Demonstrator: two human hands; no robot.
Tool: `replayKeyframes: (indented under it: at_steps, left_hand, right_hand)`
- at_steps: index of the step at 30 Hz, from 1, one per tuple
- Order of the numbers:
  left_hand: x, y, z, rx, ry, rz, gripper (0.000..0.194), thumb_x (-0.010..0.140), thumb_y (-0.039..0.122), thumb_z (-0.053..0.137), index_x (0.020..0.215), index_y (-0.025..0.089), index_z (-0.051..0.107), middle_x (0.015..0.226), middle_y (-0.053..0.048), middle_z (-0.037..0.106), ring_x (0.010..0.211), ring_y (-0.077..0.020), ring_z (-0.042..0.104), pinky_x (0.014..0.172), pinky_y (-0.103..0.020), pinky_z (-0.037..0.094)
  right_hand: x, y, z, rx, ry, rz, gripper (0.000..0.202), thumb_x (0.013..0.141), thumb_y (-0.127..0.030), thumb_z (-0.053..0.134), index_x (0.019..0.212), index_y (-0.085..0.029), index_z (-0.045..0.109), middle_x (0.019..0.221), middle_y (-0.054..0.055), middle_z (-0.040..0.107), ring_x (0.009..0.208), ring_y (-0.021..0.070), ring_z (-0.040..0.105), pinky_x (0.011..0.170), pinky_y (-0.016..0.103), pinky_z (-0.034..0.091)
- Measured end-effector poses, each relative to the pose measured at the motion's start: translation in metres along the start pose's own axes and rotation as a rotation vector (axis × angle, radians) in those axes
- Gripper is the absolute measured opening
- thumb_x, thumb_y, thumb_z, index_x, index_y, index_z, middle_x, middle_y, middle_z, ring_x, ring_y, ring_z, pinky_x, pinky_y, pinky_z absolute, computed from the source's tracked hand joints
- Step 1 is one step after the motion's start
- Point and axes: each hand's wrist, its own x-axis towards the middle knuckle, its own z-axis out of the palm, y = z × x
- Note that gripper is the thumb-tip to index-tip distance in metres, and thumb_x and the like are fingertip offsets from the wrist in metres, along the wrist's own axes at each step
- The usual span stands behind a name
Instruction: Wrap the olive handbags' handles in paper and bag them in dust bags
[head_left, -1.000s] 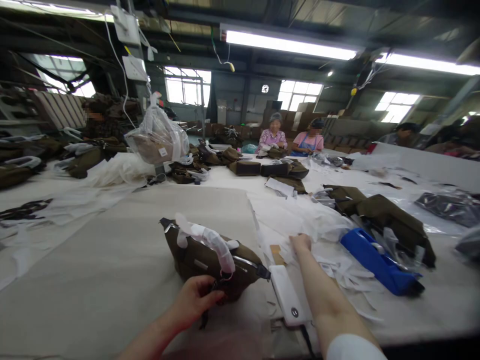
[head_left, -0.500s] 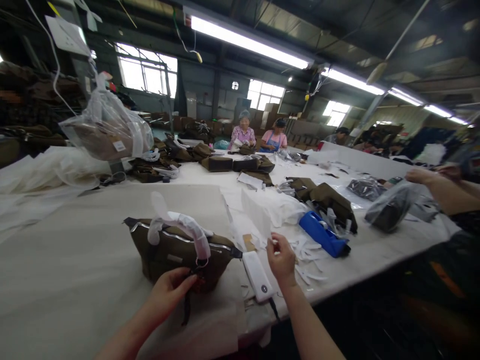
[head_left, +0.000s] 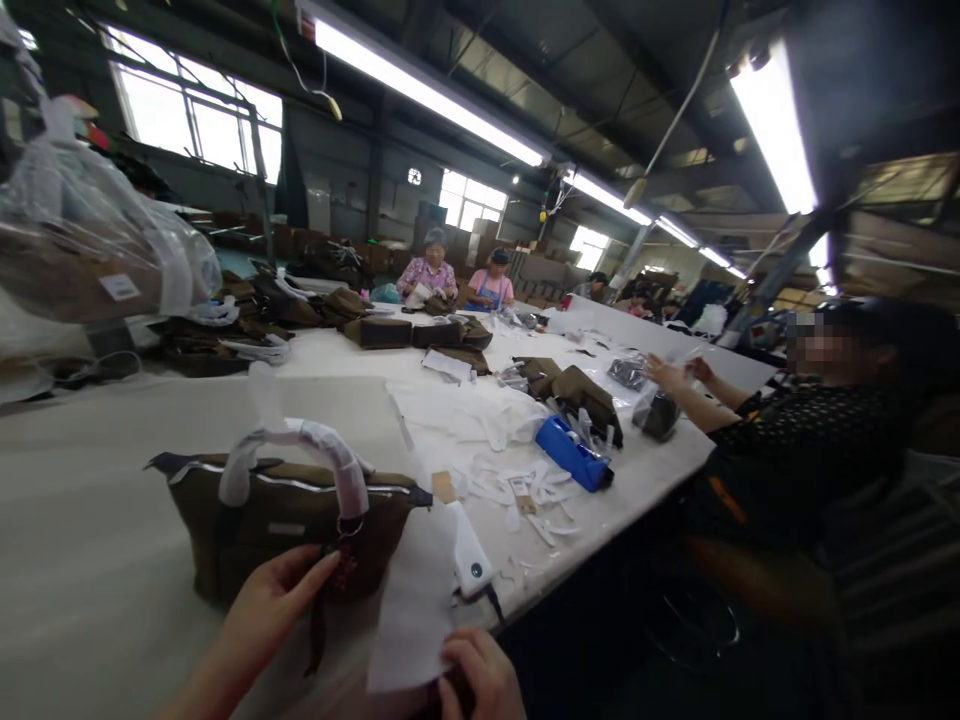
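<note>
An olive-brown handbag (head_left: 259, 540) stands upright on the table in front of me, its silver zipper running along the top. White wrapping covers its handle (head_left: 341, 460). My left hand (head_left: 281, 590) is closed at the front of the bag, pinching a dark strap (head_left: 316, 625) that hangs below the handle's metal ring. Low at the table's near edge, my right hand (head_left: 484, 675) grips a thin white sheet of paper (head_left: 412, 600) by its lower corner. The sheet stands just right of the bag and partly in front of the white device.
A white box-shaped device (head_left: 469, 555) with a cord lies beside white paper strips (head_left: 547, 490). Beyond are a blue bundle (head_left: 574, 455) and more brown bags (head_left: 589, 400). At right a co-worker (head_left: 810, 420) handles a plastic-wrapped bag. A bagged handbag (head_left: 82, 260) hangs at left.
My right hand has come down and toward me, bringing the white sheet from beyond the device to beside the handbag. My left hand stays on the strap. The view has turned right.
</note>
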Motion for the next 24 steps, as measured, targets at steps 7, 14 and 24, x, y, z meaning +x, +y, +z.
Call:
replayKeyframes:
  at_steps: [7,14,24]
  left_hand:
    - [-0.005,0.000,0.001,0.043,0.037,-0.004,0.056,0.060,0.068,0.074,0.087,0.018,0.076,0.092,-0.008,0.078,0.094,-0.0318,0.071,0.083,-0.031,0.057]
    - [-0.008,-0.003,-0.001,0.053,-0.041,0.047,0.053,0.067,0.066,0.070,0.088,0.018,0.075,0.091,-0.007,0.077,0.093,-0.0300,0.071,0.082,-0.030,0.056]
    - [-0.012,-0.018,0.001,0.004,-0.052,0.079,0.045,0.072,0.060,0.070,0.087,0.018,0.074,0.088,-0.006,0.077,0.088,-0.0274,0.070,0.079,-0.029,0.054]
  right_hand:
    - [0.035,0.005,0.011,-0.173,0.057,0.317,0.014,0.084,-0.032,0.059,0.087,-0.020,0.065,0.084,0.007,0.068,0.081,0.0235,0.067,0.074,0.032,0.052]
    - [0.080,-0.009,0.029,-0.133,0.113,0.642,0.082,0.067,-0.027,0.069,0.141,-0.007,0.039,0.131,0.020,0.057,0.123,0.0337,0.054,0.103,0.041,0.042]
    - [0.082,0.015,0.007,0.280,0.121,0.622,0.022,0.085,-0.036,0.053,0.083,-0.018,0.066,0.079,0.006,0.070,0.077,0.0232,0.067,0.068,0.031,0.050]
